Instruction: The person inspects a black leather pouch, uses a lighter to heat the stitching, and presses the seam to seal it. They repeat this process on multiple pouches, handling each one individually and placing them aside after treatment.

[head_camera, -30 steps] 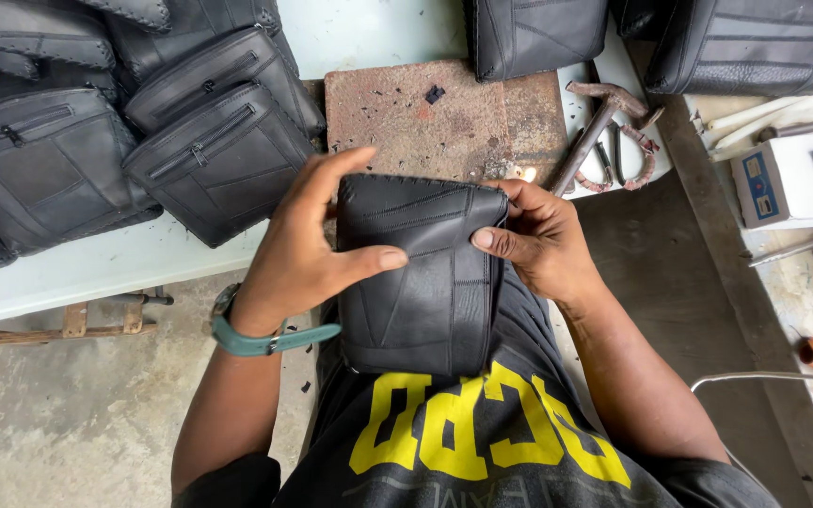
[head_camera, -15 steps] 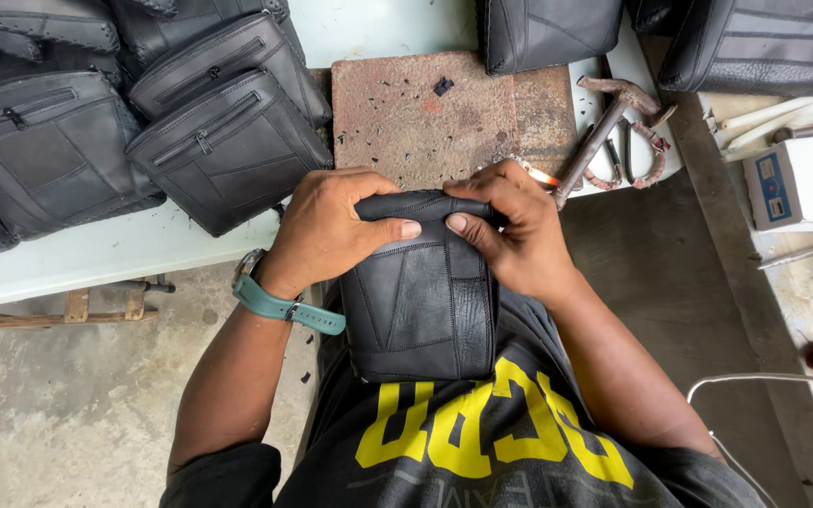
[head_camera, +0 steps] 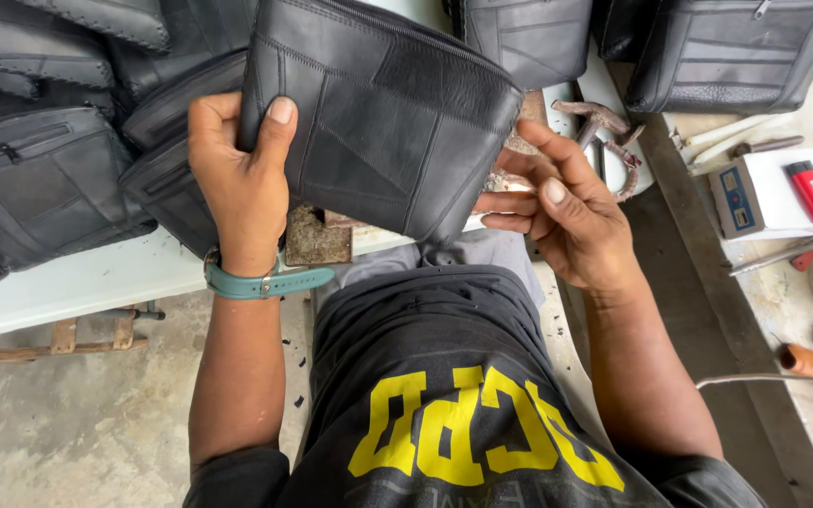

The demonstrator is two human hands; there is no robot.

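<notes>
The black patchwork leather pouch (head_camera: 383, 118) is lifted above the desk (head_camera: 77, 282). The left hand (head_camera: 237, 179) clamps its left edge with closed fingers; the right hand (head_camera: 562, 212), fingers loosely spread, touches its right corner. Inspection step, I judge; turning it needs both hands.

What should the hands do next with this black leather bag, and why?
Probably bring the right hand back onto the black leather bag. Only the left hand grips it, by its left edge, lifted over the white bench, while the right hand's fingers hover open just off its lower right corner. A second grip would likely steady it for turning or checking.
</notes>
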